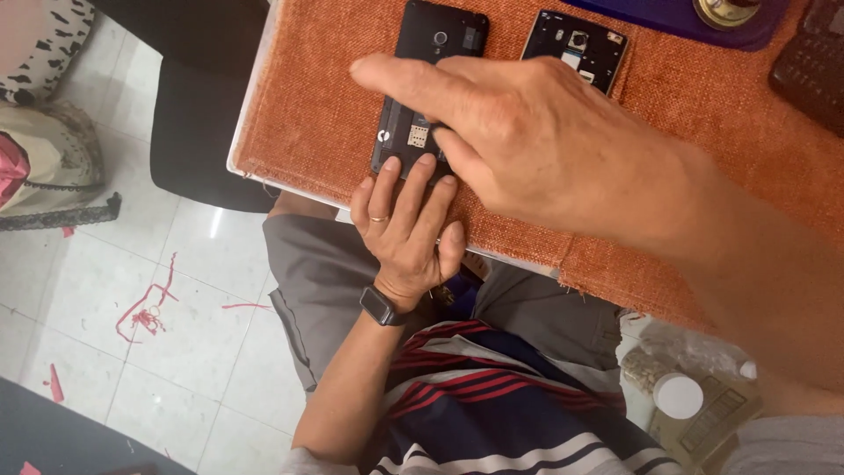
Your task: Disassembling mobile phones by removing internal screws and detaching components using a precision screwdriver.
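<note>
A black phone (428,40) with its back cover off lies on an orange woven cloth (325,105) at the table's near edge. My left hand (406,227), wearing a ring and a wrist watch, comes up from my lap and presses three fingertips on the phone's lower end. My right hand (536,132) reaches in from the right and hovers over the phone's middle. Its index finger is stretched out to the left and its thumb touches the open back near the card slots. What its curled fingers hold is hidden.
A second opened phone (576,42) lies to the right on the cloth. A purple tray (668,19) and a dark keypad device (813,70) sit at the far edge. A black chair (198,123) stands left of the table. A plastic bag with a white lid (679,396) rests by my leg.
</note>
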